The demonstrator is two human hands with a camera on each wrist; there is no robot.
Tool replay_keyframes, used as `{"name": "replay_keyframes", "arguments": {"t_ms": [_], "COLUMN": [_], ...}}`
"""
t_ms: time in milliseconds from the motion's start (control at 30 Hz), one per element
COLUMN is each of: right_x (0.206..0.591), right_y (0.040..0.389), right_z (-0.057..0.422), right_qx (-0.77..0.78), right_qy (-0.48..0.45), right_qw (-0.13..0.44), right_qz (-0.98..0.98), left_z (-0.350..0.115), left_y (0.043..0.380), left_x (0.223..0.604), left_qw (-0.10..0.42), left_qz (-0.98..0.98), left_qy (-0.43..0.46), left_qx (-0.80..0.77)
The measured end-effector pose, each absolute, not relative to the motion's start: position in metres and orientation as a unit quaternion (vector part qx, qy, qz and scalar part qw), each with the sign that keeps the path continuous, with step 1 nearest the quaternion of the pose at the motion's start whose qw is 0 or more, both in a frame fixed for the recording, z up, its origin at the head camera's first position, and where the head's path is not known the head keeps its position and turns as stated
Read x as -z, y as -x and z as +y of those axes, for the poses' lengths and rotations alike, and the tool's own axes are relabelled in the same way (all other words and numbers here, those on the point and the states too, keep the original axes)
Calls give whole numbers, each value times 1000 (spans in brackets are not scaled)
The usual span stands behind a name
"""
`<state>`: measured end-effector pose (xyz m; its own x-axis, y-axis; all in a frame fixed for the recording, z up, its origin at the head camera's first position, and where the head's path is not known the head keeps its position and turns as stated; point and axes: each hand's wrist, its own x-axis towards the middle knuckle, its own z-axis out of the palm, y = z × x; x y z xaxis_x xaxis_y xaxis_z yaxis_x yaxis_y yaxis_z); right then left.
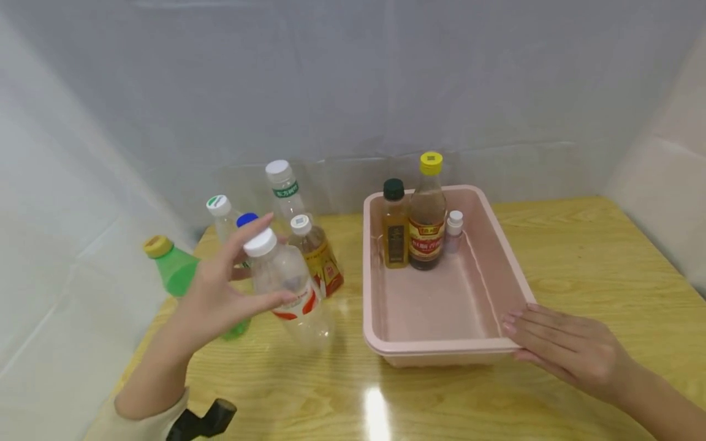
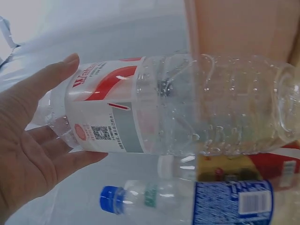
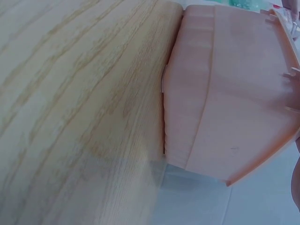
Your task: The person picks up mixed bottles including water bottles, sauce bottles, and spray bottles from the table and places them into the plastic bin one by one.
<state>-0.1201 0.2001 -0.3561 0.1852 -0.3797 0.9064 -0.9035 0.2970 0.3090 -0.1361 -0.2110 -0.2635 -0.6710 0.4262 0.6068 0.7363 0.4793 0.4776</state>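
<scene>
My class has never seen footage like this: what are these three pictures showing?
There is no machine; a person works bare-handed. The wide picture is taken from the head, the other two from each wrist. On the table is a pink tub. Inside it are a green-capped bottle, a yellow-capped bottle and a small bottle. A green bottle and others are to its left. The left hand curves round a clear bottle; the right hand rests on the tub's near right corner.
</scene>
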Motion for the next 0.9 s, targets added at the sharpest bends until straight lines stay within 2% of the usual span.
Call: {"name": "replay_keyframes", "arguments": {"t_ms": [500, 900], "right_x": [359, 360], "right_y": [120, 119], "right_z": [202, 201], "right_qx": [-237, -245], "right_qy": [-539, -537], "right_qw": [545, 549], "right_qz": [-596, -592], "left_z": [-199, -176], "left_y": [129, 131], "left_x": [225, 198], "left_qw": [195, 233], "left_qz": [-828, -800], "left_qy": [367, 433], "left_qx": [377, 344]}}
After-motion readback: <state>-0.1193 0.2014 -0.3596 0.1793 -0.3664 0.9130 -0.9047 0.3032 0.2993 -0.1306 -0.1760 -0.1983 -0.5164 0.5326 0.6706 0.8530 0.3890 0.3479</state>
